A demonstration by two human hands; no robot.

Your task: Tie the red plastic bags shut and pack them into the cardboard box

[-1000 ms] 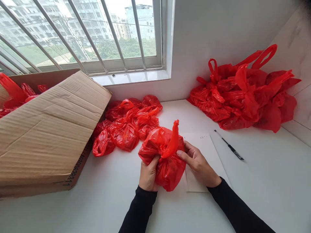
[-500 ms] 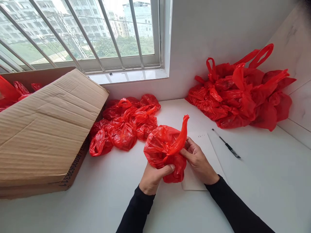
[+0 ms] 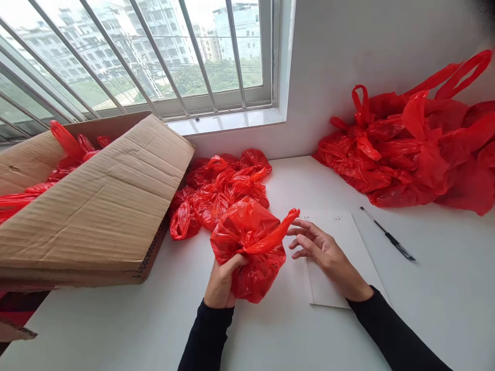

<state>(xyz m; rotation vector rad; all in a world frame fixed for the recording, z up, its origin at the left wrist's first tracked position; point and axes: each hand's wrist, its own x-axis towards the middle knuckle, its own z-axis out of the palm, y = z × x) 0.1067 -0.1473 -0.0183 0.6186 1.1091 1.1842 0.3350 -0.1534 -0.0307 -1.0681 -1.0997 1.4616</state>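
A knotted red plastic bag (image 3: 251,247), bulging with contents I cannot make out, is held above the white table by my left hand (image 3: 222,281). The thumb presses on it below the knot, and the other fingers are hidden beneath the bag. Its twisted end points up and to the right. My right hand (image 3: 319,250) is open just right of that twisted end, fingers apart and holding nothing. Under the right hand lies a white paper pad (image 3: 340,281) with small marks near its top edge.
Left, a cardboard box (image 3: 100,206) holds red bags (image 3: 73,149). Behind the held bag, several tied red bags (image 3: 220,183) lie beside the box. A larger red heap (image 3: 410,154) rests against the wall at right. A black-gripped pen (image 3: 386,232) lies right of the pad.
My right hand has let go of the bag and opened beside it. My left hand has carried the bag slightly left. The camera view has swung left, showing more of the box.
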